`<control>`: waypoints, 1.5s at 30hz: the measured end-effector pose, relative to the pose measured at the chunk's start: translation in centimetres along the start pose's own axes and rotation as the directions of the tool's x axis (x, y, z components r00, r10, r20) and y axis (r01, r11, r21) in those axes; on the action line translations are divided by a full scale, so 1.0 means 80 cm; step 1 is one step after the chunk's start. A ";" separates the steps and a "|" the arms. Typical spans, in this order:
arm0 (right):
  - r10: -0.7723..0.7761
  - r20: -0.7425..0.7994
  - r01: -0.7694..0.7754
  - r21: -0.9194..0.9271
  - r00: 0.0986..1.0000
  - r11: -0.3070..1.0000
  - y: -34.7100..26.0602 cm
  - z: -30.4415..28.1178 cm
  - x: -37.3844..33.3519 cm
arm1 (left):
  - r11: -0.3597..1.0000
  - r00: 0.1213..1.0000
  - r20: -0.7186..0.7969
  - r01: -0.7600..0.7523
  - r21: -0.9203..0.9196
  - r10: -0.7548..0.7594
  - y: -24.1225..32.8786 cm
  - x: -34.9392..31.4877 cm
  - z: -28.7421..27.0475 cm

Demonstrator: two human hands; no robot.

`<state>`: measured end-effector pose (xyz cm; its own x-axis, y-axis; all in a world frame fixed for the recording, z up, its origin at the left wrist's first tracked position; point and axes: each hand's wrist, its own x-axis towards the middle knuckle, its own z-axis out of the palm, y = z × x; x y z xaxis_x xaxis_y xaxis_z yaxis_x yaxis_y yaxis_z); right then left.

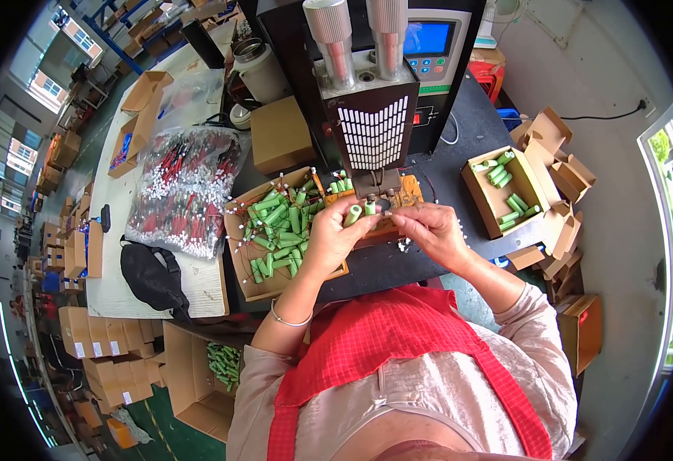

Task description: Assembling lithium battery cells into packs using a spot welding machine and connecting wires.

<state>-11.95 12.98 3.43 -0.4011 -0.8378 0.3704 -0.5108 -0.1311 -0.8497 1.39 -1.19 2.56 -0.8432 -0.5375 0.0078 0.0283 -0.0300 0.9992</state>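
Note:
My left hand [335, 238] is closed around a green battery cell [353, 216], held slanted between thumb and fingers. Right beside it a second green cell [369, 207] stands at the fingertips; whether the hand grips that one too is unclear. My right hand [434, 235] has thumb and forefinger pinched together close by, on something too small to make out. Both hands are just below the head of a spot welder [375, 138], at its orange-brown work block [411, 188]. Left of them, a cardboard box [255, 290] holds many green cells, several with wires and white connectors.
At the right stands a carton [481, 201] with several green cells. A closed brown box [281, 132], a clear bag of red wires with white connectors [187, 188] and a black pouch [150, 275] lie left. Below, an open carton [190, 384] sits near the table's edge.

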 end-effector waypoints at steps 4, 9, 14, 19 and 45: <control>0.225 -0.052 -0.217 0.122 0.973 0.968 0.008 0.011 0.005 | 0.935 0.977 -0.070 -0.169 0.313 0.200 -0.001 0.001 0.014; 0.264 -0.003 -0.263 0.073 0.965 0.962 0.003 0.012 0.012 | 0.864 0.934 -0.056 -0.303 0.402 0.353 -0.011 0.007 0.017; 0.313 -0.002 -0.313 0.034 0.950 0.949 0.003 0.008 0.019 | 0.806 0.928 -0.060 -0.287 0.518 0.369 -0.012 0.014 0.019; 0.205 0.060 -0.207 0.018 0.977 0.978 0.009 0.000 0.023 | 0.823 0.924 -0.090 -0.282 0.492 0.371 -0.022 0.017 0.014; 0.497 0.139 -0.513 0.332 0.857 0.792 0.012 -0.030 0.016 | 0.978 0.974 -0.159 -0.137 0.159 0.162 -0.026 0.004 0.011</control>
<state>-14.76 13.03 4.02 -0.4917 -0.8564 -0.1573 0.0537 0.1505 -0.9872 0.61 -0.57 0.53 -0.7310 -0.6627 0.1631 0.0576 0.1783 0.9823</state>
